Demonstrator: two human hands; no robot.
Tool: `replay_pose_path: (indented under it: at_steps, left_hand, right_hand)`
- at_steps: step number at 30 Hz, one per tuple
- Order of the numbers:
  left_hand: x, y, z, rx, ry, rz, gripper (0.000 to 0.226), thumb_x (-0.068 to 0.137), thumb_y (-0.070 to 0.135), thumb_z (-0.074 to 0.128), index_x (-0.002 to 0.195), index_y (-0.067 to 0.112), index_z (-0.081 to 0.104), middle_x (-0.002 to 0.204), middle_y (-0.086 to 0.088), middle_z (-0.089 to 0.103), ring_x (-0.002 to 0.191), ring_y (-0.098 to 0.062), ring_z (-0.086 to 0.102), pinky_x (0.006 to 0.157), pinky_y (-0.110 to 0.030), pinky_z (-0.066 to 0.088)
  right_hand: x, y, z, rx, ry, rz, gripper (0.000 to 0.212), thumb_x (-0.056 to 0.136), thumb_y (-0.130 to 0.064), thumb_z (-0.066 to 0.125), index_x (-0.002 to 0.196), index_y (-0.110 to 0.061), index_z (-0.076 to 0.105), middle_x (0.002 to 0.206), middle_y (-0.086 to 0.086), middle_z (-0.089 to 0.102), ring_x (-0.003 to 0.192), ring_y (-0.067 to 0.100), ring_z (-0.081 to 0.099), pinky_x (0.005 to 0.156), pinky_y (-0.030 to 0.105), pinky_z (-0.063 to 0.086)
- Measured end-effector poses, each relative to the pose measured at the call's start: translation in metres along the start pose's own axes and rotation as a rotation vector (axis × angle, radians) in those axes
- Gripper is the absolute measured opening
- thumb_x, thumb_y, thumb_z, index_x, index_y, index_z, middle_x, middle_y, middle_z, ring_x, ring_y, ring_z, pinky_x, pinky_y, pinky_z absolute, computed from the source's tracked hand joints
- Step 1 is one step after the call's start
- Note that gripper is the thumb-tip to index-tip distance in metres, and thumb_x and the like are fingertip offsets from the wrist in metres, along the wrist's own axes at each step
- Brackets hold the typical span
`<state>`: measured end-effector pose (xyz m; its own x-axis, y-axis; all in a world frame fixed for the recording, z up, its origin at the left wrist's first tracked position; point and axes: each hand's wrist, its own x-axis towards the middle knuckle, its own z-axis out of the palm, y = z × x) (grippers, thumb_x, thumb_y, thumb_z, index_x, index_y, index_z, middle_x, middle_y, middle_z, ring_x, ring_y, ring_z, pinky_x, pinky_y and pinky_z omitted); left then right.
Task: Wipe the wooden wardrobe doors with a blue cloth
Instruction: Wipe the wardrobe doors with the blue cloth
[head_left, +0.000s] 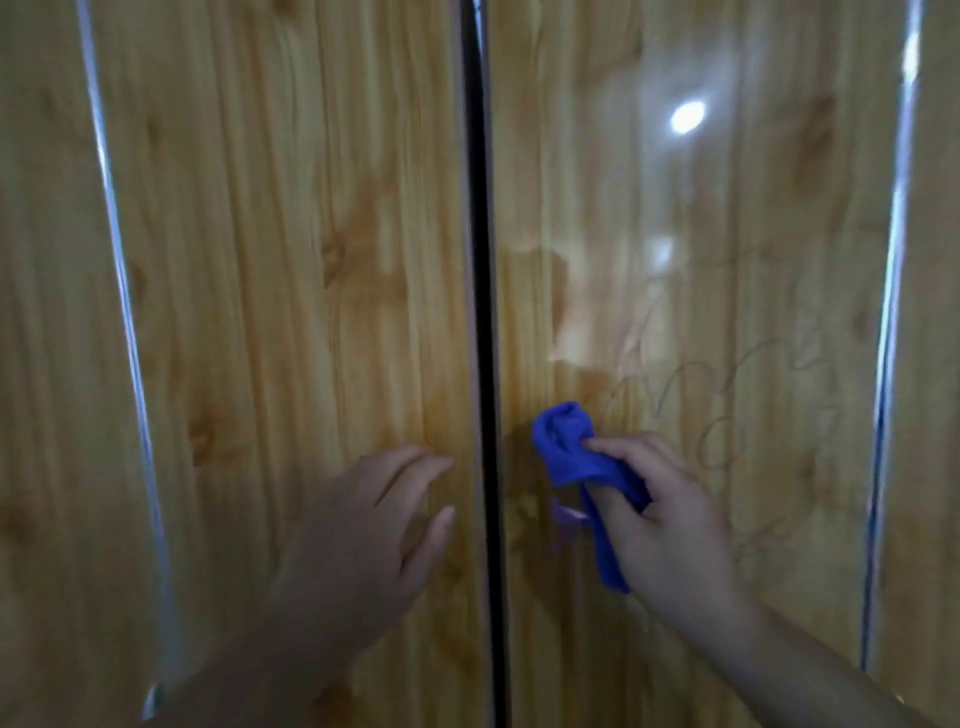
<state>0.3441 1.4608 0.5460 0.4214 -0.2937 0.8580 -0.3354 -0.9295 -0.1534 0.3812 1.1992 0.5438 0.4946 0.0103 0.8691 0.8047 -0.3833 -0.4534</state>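
Glossy wooden wardrobe doors (291, 260) fill the view. Left of the centre gap (480, 260), the left hand (358, 535) lies open-fingered on the door, likely steadying it. Just right of the gap, the right hand (670, 519) has its grip pinching the bunched blue cloth (571, 447) against the wood.

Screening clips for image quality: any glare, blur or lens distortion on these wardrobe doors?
Head view: a lamp reflection glares on the right door, with paler sheen below it. Head view: the metal trim strips curve, a wide-angle effect. Head view: grain looks soft, and the left hand and the right hand gripping the blue cloth are slightly blurred.
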Motion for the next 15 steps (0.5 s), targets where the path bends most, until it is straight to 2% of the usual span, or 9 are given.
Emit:
replay_pose_path:
  at_steps: [3, 4, 6, 7, 9, 10, 12, 15]
  left_hand:
    - [0.044, 0.011, -0.004, -0.038, 0.048, 0.056, 0.040, 0.100, 0.044, 0.050, 0.132, 0.026, 0.064, 0.128, 0.008, 0.063, 0.118, -0.012, 0.060, 0.097, -0.030, 0.051]
    - [0.058, 0.013, -0.005, -0.037, 0.054, 0.088, 0.039, 0.101, 0.043, 0.050, 0.133, 0.026, 0.064, 0.129, 0.009, 0.062, 0.119, -0.012, 0.060, 0.097, -0.031, 0.051]
    - [0.087, 0.019, -0.006, -0.027, 0.077, 0.154, 0.038, 0.102, 0.042, 0.050, 0.133, 0.025, 0.063, 0.131, 0.009, 0.061, 0.122, -0.012, 0.058, 0.098, -0.032, 0.051]
    - [0.101, 0.022, -0.006, -0.029, 0.091, 0.178, 0.037, 0.102, 0.042, 0.050, 0.132, 0.026, 0.064, 0.131, 0.009, 0.061, 0.123, -0.012, 0.057, 0.098, -0.032, 0.050]
    - [0.130, 0.028, -0.006, -0.052, 0.122, 0.221, 0.037, 0.102, 0.042, 0.048, 0.130, 0.026, 0.065, 0.132, 0.009, 0.062, 0.125, -0.013, 0.056, 0.099, -0.035, 0.051]
    - [0.144, 0.031, -0.006, -0.059, 0.128, 0.246, 0.037, 0.101, 0.042, 0.047, 0.129, 0.027, 0.065, 0.133, 0.009, 0.062, 0.127, -0.013, 0.055, 0.101, -0.038, 0.050]
    - [0.169, 0.037, -0.005, -0.028, 0.131, 0.303, 0.038, 0.100, 0.043, 0.046, 0.129, 0.027, 0.065, 0.135, 0.008, 0.062, 0.131, -0.013, 0.052, 0.107, -0.040, 0.046]
    - [0.200, 0.043, -0.003, 0.052, 0.146, 0.336, 0.036, 0.101, 0.041, 0.049, 0.132, 0.027, 0.063, 0.141, 0.006, 0.058, 0.140, -0.015, 0.046, 0.118, -0.039, 0.036]
  right_hand:
    - [0.034, -0.013, -0.037, 0.051, 0.015, 0.024, 0.031, 0.096, -0.001, 0.064, 0.103, -0.031, 0.071, 0.106, -0.009, 0.057, 0.073, 0.015, 0.077, 0.068, 0.029, 0.061]
    - [0.043, -0.019, -0.048, 0.036, 0.040, 0.009, 0.030, 0.097, -0.002, 0.062, 0.102, -0.031, 0.070, 0.106, -0.007, 0.056, 0.067, 0.012, 0.076, 0.060, 0.029, 0.062]
    - [0.061, -0.028, -0.070, -0.040, 0.113, -0.040, 0.032, 0.097, -0.001, 0.061, 0.097, -0.033, 0.067, 0.105, -0.005, 0.057, 0.063, -0.002, 0.073, 0.053, 0.013, 0.056]
    - [0.069, -0.032, -0.081, -0.073, 0.135, -0.041, 0.033, 0.097, -0.002, 0.060, 0.096, -0.034, 0.067, 0.106, -0.006, 0.057, 0.062, -0.003, 0.072, 0.051, 0.012, 0.054]
    - [0.083, -0.037, -0.102, -0.126, 0.154, -0.014, 0.034, 0.098, -0.002, 0.057, 0.098, -0.035, 0.067, 0.106, -0.012, 0.055, 0.060, 0.007, 0.075, 0.052, 0.025, 0.059]
    - [0.087, -0.037, -0.112, -0.189, 0.176, -0.017, 0.035, 0.097, -0.002, 0.056, 0.098, -0.035, 0.066, 0.105, -0.014, 0.055, 0.058, 0.007, 0.074, 0.054, 0.026, 0.059]
    - [0.096, -0.037, -0.129, -0.313, 0.223, -0.024, 0.036, 0.094, -0.001, 0.055, 0.098, -0.036, 0.063, 0.103, -0.010, 0.056, 0.060, -0.003, 0.070, 0.054, 0.010, 0.051]
    - [0.110, -0.038, -0.146, -0.401, 0.262, -0.011, 0.035, 0.093, -0.003, 0.055, 0.101, -0.036, 0.061, 0.101, -0.014, 0.055, 0.067, -0.017, 0.064, 0.054, -0.002, 0.041]
